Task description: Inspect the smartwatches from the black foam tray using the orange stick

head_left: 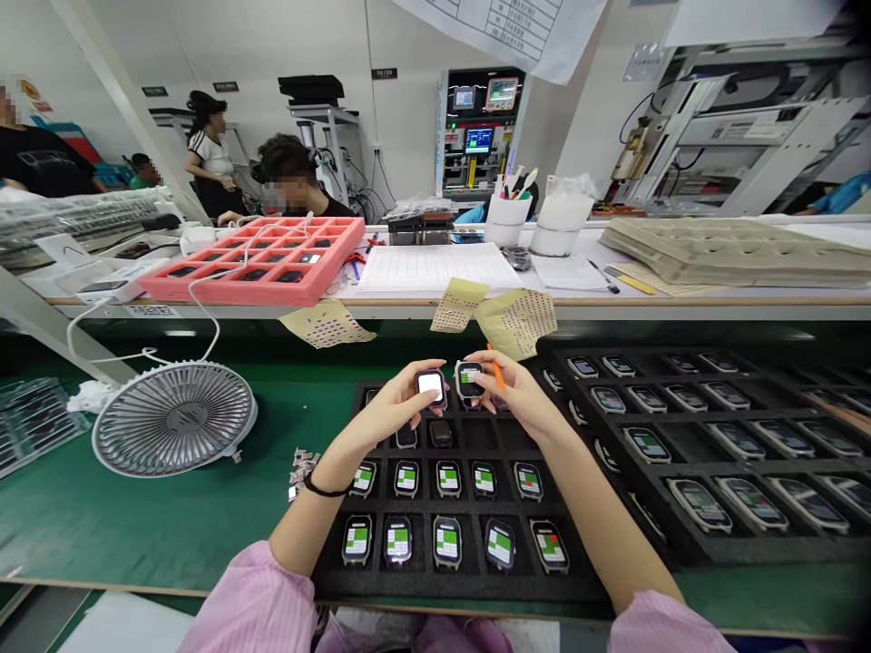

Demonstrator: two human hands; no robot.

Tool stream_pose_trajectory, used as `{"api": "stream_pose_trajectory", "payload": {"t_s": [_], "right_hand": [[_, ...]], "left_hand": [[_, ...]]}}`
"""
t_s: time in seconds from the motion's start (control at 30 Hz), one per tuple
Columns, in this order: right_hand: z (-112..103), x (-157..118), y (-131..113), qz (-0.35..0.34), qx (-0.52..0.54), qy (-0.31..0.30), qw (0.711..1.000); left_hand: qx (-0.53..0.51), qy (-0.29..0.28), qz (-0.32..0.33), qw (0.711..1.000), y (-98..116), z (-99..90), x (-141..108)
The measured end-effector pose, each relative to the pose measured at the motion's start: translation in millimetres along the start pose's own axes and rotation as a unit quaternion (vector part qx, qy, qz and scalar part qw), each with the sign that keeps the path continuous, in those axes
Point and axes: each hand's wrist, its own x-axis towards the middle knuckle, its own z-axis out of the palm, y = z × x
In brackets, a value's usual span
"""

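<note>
Left hand (385, 413) closed in a pinch on a smartwatch (431, 387), screen lit white. Right hand (518, 394) also closed, gripping a second watch (470, 380) with a green-and-white screen, plus an orange stylus (497, 366) in the fingers; can't tell if it's a pen instead. The two watches are almost touching, held above a black foam tray (463, 588) of watches in rows. More watches fill a second tray (762, 553) just right of it. Both trays sit on the green bench (170, 535). Left of the hands: a fan (173, 419) and loose labels (301, 472). Further up: yellow sticker sheets (515, 322) and a pink foam tray (251, 263) holding more dark units.
</note>
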Motion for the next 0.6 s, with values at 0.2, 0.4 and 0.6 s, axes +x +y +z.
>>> {"api": "stream_pose_trajectory", "payload": {"t_s": [0.2, 0.4, 0.6], "right_hand": [[0.7, -2.5, -3.8, -0.002, -0.003, -0.031, 1.0], [0.0, -0.1, 1.1, 0.001, -0.021, 0.016, 1.0], [3.9, 1.1, -1.4, 0.019, -0.022, 0.071, 0.997]], "left_hand": [[0.012, -0.005, 0.004, 1.0, -2.2, -0.6, -0.3], [-0.002, 0.009, 0.011, 1.0, -3.1, -1.0, 2.6], [0.003, 0.033, 0.004, 0.999, -3.5, -0.5, 5.0]]}}
